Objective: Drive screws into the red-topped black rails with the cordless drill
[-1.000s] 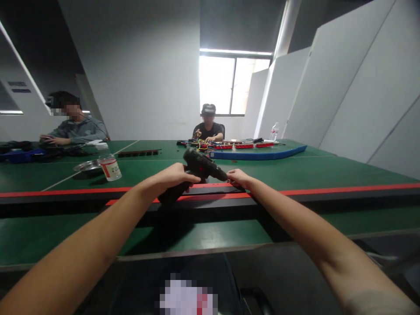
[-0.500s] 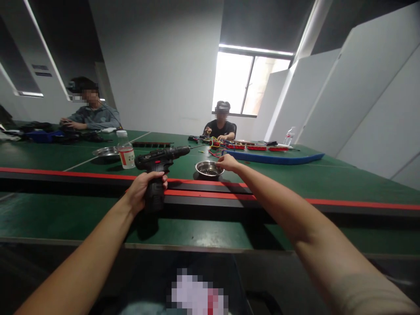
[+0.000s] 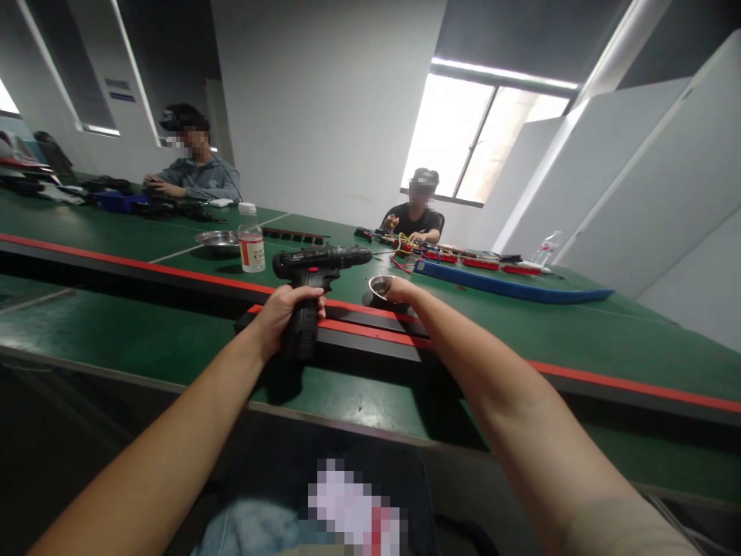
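A black cordless drill (image 3: 301, 270) is gripped by its handle in my left hand (image 3: 282, 310), its long thin bit pointing right. My thumb lies across the grip below the red switch. My right hand (image 3: 403, 291) dips into a small steel bowl (image 3: 373, 289); its fingertips are hidden inside, so whether they hold anything does not show. Small dark bits lie in the bowl. Black bars with red strips (image 3: 370, 355) run across the table below both hands, and the drill's handle hangs in front of them.
Left of the drill stand a labelled plastic bottle (image 3: 252, 251) and another steel bowl (image 3: 217, 241). A curved blue strip (image 3: 509, 287), wires (image 3: 402, 245) and red blocks (image 3: 480, 263) lie beyond my right hand. Two people (image 3: 422, 208) sit across the green table (image 3: 324, 398).
My right hand has gone from the bowl's rim deeper into the bowl. The view has turned and tilted, shifting the scene rightward. My left hand keeps hold of the drill.
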`<action>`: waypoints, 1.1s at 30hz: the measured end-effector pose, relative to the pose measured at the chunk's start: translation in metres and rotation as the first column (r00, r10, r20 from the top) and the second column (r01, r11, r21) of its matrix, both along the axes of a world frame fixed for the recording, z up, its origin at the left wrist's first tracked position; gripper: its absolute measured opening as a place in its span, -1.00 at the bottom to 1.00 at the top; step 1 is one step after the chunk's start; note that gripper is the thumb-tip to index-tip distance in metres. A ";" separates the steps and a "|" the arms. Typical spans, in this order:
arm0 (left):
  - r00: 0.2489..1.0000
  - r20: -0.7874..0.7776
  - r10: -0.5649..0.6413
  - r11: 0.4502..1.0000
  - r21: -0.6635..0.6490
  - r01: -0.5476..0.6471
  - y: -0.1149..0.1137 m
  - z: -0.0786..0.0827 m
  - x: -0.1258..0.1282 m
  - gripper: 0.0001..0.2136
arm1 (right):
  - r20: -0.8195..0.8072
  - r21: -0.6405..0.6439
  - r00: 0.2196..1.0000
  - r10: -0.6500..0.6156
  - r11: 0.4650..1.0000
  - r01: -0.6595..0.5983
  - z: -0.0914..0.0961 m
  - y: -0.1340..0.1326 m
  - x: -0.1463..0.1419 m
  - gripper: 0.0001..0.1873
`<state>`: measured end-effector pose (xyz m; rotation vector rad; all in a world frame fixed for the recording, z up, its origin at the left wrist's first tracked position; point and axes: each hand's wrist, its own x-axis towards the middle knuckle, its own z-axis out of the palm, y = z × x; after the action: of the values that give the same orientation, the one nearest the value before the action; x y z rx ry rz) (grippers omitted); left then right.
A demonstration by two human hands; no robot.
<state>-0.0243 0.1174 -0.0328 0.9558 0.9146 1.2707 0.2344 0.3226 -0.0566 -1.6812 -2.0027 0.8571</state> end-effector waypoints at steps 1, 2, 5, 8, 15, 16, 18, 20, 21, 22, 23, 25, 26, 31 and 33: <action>1.000 -0.010 -0.007 1.000 0.005 0.007 0.001 -0.001 -0.001 -0.79 | 0.023 0.012 1.000 -0.019 1.000 0.019 -0.001 0.001 0.000 -0.78; 1.000 -0.017 -0.014 1.000 0.011 0.014 0.001 -0.002 -0.001 -0.78 | 0.053 0.031 0.997 -0.047 0.998 0.046 -0.002 0.003 0.000 -0.80; 0.999 -0.032 -0.026 0.999 0.026 0.027 0.002 -0.004 -0.003 -0.79 | 0.109 0.082 0.987 -0.118 0.991 0.109 -0.005 0.004 0.003 -0.78; 0.998 -0.051 -0.047 0.999 0.010 0.048 0.002 -0.003 -0.003 -0.80 | 0.108 0.147 0.980 -0.166 0.978 0.149 -0.005 0.003 0.006 -0.75; 0.995 -0.060 -0.074 0.997 0.009 0.075 0.000 0.000 0.000 -0.80 | 0.105 0.245 0.978 -0.180 0.958 0.150 0.004 -0.010 0.015 -0.83; 0.996 -0.058 -0.074 0.997 0.003 0.074 0.000 0.000 0.000 -0.80 | 0.083 0.246 0.981 -0.178 0.957 0.153 0.004 -0.012 0.016 -0.84; 0.996 -0.051 -0.072 0.997 -0.015 0.072 0.000 0.000 0.000 -0.81 | 0.042 0.247 0.984 -0.174 0.956 0.159 0.005 -0.016 0.018 -0.86; 0.996 -0.041 -0.077 0.997 -0.033 0.075 0.001 0.001 -0.001 -0.82 | 0.005 0.245 0.985 -0.173 0.955 0.167 0.004 -0.019 0.020 -0.88; 0.996 -0.035 -0.081 0.996 -0.039 0.080 0.001 0.001 -0.001 -0.83 | -0.012 0.244 0.985 -0.173 0.955 0.171 0.004 -0.020 0.021 -0.88; 0.995 -0.031 -0.089 0.995 -0.045 0.088 0.001 0.001 -0.002 -0.84 | -0.033 0.241 0.984 -0.172 0.954 0.175 0.004 -0.022 0.022 -0.87; 0.995 -0.030 -0.097 0.994 -0.049 0.096 0.001 0.001 -0.002 -0.84 | -0.063 0.233 0.984 -0.169 0.956 0.179 0.005 -0.024 0.023 -0.85; 0.993 -0.028 -0.111 0.992 -0.056 0.109 0.002 0.001 -0.003 -0.84 | -0.142 0.200 0.978 -0.154 0.963 0.181 0.007 -0.028 0.026 -0.82; 0.993 -0.028 -0.118 0.992 -0.057 0.117 0.002 0.000 -0.003 -0.84 | -0.181 0.186 0.974 -0.139 0.967 0.173 0.009 -0.031 0.028 -0.81; 0.991 -0.023 -0.133 0.989 -0.063 0.131 0.005 -0.001 -0.005 -0.84 | -0.274 0.179 0.955 -0.116 0.969 0.169 0.019 -0.046 0.037 -0.70; 0.992 -0.024 -0.128 0.989 -0.072 0.126 0.005 0.000 -0.005 -0.85 | -0.389 0.141 0.915 -0.107 0.975 0.173 0.020 -0.051 0.040 -0.72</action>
<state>-0.0294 0.1222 -0.0328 0.9632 0.9007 1.1128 0.2746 0.2712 -0.0370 -1.4160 -1.6236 0.8549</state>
